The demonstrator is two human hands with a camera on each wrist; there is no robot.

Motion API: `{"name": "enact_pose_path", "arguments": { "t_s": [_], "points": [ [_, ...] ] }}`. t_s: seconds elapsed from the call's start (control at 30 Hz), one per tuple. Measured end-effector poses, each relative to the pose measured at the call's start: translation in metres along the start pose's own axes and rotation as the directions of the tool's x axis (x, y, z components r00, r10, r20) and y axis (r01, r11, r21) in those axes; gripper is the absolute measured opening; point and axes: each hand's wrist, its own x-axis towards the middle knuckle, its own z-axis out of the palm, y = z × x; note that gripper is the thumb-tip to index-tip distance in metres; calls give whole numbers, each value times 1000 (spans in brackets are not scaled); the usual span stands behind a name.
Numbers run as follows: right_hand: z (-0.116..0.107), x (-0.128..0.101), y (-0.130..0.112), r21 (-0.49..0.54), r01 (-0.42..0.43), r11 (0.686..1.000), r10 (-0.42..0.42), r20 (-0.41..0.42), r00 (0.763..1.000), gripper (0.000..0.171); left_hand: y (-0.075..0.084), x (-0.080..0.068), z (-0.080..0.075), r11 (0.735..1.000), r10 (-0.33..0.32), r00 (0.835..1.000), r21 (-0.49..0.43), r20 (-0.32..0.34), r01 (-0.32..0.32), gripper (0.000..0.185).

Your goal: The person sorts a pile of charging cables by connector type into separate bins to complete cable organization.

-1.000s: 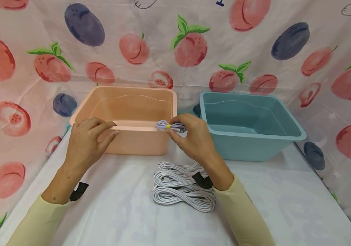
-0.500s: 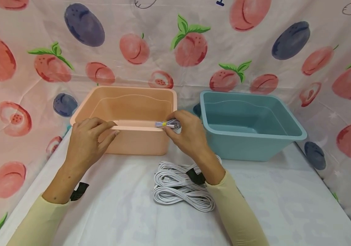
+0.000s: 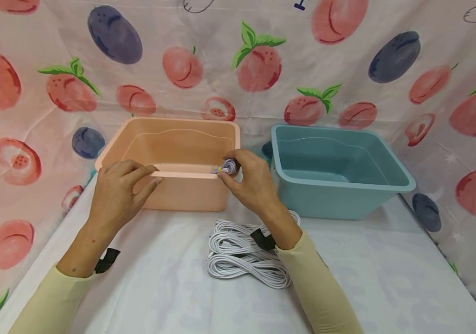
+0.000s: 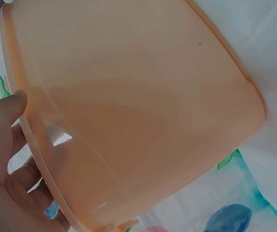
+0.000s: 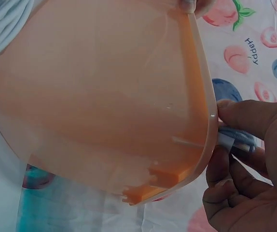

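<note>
My left hand (image 3: 117, 199) holds the front rim of a peach-coloured plastic bin (image 3: 183, 194); in the left wrist view its thumb laps over the rim. Over the bin's front right corner, my right hand (image 3: 254, 183) pinches a small coiled cable bundle (image 3: 231, 166) bound with a yellow tie. The bundle is turned nearly end-on and partly hidden by the fingers. From the right wrist, the bundle (image 5: 237, 137) shows just behind the rim, between thumb and fingers.
Several white cable coils (image 3: 246, 260) lie on the white-covered table in front of the bins, partly under my right wrist. A blue-green bin (image 3: 321, 199) stands to the right. Behind hangs a fruit-printed cloth (image 3: 221, 28).
My right hand has shifted left with the cable bundle and turned it from lying along the rim to nearly end-on. The left hand has stayed on the bin's rim.
</note>
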Motion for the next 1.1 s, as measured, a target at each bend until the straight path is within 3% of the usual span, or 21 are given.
{"name": "enact_pose_path", "arguments": {
  "t_s": [0.17,0.6,1.1],
  "points": [
    [0,0,3,27,45,999,-45,-13,999,34,0,0,0,1000,0,1000,-4,-2,0,25],
    [-10,-4,4,34,41,999,-40,-25,999,40,1,0,0,1000,1,1000,-4,-2,-1,25],
    [-28,-15,-1,15,69,998,-69,60,996,37,2,-1,0,1000,4,1000,4,-1,-4,26]
  ]
}}
